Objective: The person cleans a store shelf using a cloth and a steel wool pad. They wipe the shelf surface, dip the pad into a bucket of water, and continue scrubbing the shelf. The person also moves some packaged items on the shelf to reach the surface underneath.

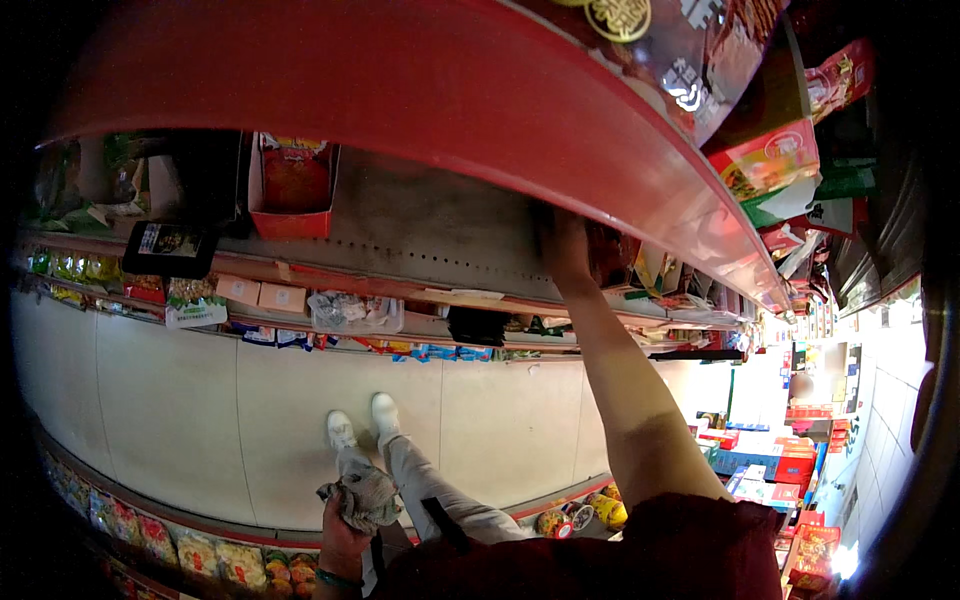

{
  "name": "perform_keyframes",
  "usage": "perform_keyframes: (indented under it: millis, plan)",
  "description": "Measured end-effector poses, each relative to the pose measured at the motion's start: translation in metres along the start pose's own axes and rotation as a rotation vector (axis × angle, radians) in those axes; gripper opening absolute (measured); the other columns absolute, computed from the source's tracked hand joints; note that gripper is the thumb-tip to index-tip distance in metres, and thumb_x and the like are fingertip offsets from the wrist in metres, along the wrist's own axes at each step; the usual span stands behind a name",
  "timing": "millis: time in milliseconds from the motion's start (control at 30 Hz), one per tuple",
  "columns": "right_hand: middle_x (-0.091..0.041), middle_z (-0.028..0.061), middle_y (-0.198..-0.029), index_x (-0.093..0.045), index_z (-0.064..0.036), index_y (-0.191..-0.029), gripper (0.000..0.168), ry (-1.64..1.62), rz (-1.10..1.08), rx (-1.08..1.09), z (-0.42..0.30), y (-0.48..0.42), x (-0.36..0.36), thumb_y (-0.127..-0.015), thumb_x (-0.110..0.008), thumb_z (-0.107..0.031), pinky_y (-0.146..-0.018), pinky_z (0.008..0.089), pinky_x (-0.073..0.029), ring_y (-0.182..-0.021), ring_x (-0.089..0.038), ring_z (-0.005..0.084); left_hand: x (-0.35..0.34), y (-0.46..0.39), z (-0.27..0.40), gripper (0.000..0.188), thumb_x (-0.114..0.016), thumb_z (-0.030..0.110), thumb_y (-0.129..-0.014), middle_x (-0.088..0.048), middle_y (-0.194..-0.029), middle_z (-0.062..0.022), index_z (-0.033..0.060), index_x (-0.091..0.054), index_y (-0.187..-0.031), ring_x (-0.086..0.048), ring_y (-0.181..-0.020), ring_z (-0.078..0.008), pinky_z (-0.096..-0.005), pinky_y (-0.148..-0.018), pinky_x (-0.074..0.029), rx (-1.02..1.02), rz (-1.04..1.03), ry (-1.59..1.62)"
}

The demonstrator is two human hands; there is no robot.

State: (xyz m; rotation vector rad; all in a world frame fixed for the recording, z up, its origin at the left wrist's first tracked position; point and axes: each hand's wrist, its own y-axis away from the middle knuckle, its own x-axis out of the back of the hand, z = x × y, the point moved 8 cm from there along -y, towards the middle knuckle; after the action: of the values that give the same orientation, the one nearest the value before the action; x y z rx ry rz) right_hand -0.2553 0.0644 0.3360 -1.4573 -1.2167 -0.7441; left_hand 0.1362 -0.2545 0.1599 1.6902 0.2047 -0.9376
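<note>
A crumpled grey cloth (370, 501) is bunched in my left hand (343, 529), low in front of my body. My right arm reaches over to a grey metal shelf (450, 217) under a red shelf edge. On that shelf my right hand (566, 244) lies in shadow beside dark red packages (611, 255); its fingers are partly hidden, and I cannot tell if it holds anything. To the left on the same shelf stands an open red box (292, 187) with packets inside.
The wide red shelf edge (375, 82) overhangs the reaching hand. Lower shelves carry a clear plastic tub (356, 311), small cardboard boxes (281, 298) and bagged goods. A black device with a lit screen (170, 249) sits at the shelf's left. Another stocked shelf (285, 536) runs behind me.
</note>
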Motion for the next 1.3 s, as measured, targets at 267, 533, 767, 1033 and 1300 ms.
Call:
perform_keyframes:
  millis: [267,533,767,1033,1300]
  plan:
    - [-0.047,0.0247,-0.124,-0.046,-0.004,-0.123,0.042,0.166,0.039,0.312,-0.049,-0.002,-0.024,-0.085,-0.053,-0.018,-0.095,0.0472,-0.036,-0.114,-0.043,0.0441,-0.001,0.006,0.006,0.050,-0.038,0.041,-0.091,-0.048,-0.128,-0.0141,0.0094,-0.041,-0.131,-0.048,-0.116,-0.0372,-0.0617,-0.093,-0.039,-0.036,-0.019,0.038]
    - [-0.047,0.0243,-0.124,-0.046,-0.005,-0.124,0.043,0.060,-0.021,0.087,-0.059,-0.061,-0.067,-0.084,-0.054,-0.019,-0.094,0.0478,-0.037,-0.114,-0.043,0.0438,0.004,0.005,0.001,0.043,-0.048,0.046,-0.088,-0.053,-0.121,-0.0132,0.0123,-0.053,-0.115,-0.052,-0.109,-0.0361,-0.0585,-0.085,-0.046,-0.043,-0.013,0.005]
    - [-0.048,0.0240,-0.124,-0.046,-0.005,-0.124,0.044,-0.032,-0.094,-0.047,-0.021,-0.070,-0.058,-0.084,-0.054,-0.020,-0.093,0.0483,-0.037,-0.114,-0.043,0.0435,-0.007,0.011,0.006,0.053,-0.039,0.043,-0.091,-0.048,-0.128,-0.0149,0.0083,-0.040,-0.131,-0.047,-0.117,-0.0387,-0.0635,-0.092,-0.037,-0.055,-0.108,-0.048]
    - [-0.048,0.0223,-0.123,-0.045,-0.007,-0.126,0.046,-0.067,0.002,0.057,-0.002,-0.008,-0.046,-0.084,-0.055,-0.022,-0.087,0.0484,-0.041,-0.111,-0.046,0.0423,-0.028,0.016,0.016,0.046,-0.042,0.040,-0.091,-0.050,-0.126,-0.0135,0.0076,-0.046,-0.125,-0.047,-0.117,-0.0355,-0.0622,-0.093,-0.037,-0.079,-0.110,-0.053]
    - [-0.046,0.0208,-0.127,-0.040,-0.012,-0.132,0.055,0.080,-0.037,-0.345,0.012,0.027,-0.002,-0.081,-0.058,-0.022,-0.084,0.0473,-0.046,-0.108,-0.050,0.0393,-0.054,0.046,0.046,0.047,-0.040,0.042,-0.092,-0.049,-0.128,-0.0115,0.0093,-0.046,-0.126,-0.047,-0.117,-0.0331,-0.0572,-0.094,-0.038,-0.188,-0.151,-0.180]
